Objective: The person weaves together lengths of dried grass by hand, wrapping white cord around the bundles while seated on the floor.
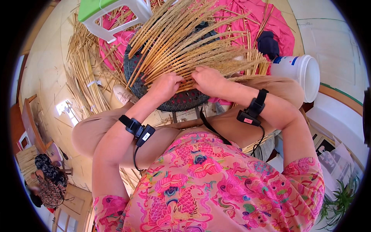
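Stalks (pixel 174 50) hide middle of mesh (pixel 183 103). Stool (pixel 96 8) cut off at top. Person (pixel 52 181), lower left: head blurred.

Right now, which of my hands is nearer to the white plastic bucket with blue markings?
Right. Your right hand is at the fan of tan, straw-like stalks, left of the bucket; your left hand is at the stalks too, farther left.

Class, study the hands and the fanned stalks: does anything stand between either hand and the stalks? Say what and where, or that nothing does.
Nothing visible does. The left hand and right hand are both right at the lower part of the fanned stalks. The white bucket stands off to the right, clear of both.
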A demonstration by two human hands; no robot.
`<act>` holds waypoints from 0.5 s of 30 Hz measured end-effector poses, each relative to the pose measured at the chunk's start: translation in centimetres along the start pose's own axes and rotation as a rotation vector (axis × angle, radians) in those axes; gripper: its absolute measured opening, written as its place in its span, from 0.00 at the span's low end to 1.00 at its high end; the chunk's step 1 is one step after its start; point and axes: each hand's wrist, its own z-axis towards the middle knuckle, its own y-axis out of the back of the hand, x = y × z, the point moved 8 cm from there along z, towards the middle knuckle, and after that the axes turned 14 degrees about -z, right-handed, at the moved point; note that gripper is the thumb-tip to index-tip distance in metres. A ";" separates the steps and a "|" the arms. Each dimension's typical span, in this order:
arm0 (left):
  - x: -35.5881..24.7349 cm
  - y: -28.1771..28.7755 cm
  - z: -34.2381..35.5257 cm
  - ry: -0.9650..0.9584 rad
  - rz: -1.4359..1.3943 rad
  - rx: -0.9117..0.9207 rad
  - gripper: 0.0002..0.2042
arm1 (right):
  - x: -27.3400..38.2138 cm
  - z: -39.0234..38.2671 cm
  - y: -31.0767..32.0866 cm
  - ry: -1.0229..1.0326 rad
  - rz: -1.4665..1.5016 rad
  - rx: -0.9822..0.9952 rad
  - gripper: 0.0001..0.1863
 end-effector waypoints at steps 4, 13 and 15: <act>0.4 -0.4 -0.5 0.173 -0.086 0.018 0.08 | 0.6 -0.7 0.7 0.084 -0.084 -0.112 0.21; 1.4 -0.6 -0.3 0.124 -0.082 0.073 0.11 | 1.3 -0.4 -0.4 0.176 -0.026 -0.277 0.18; 1.1 -0.5 -0.1 0.101 -0.065 0.071 0.10 | 1.0 -0.4 -0.3 0.162 0.058 -0.240 0.17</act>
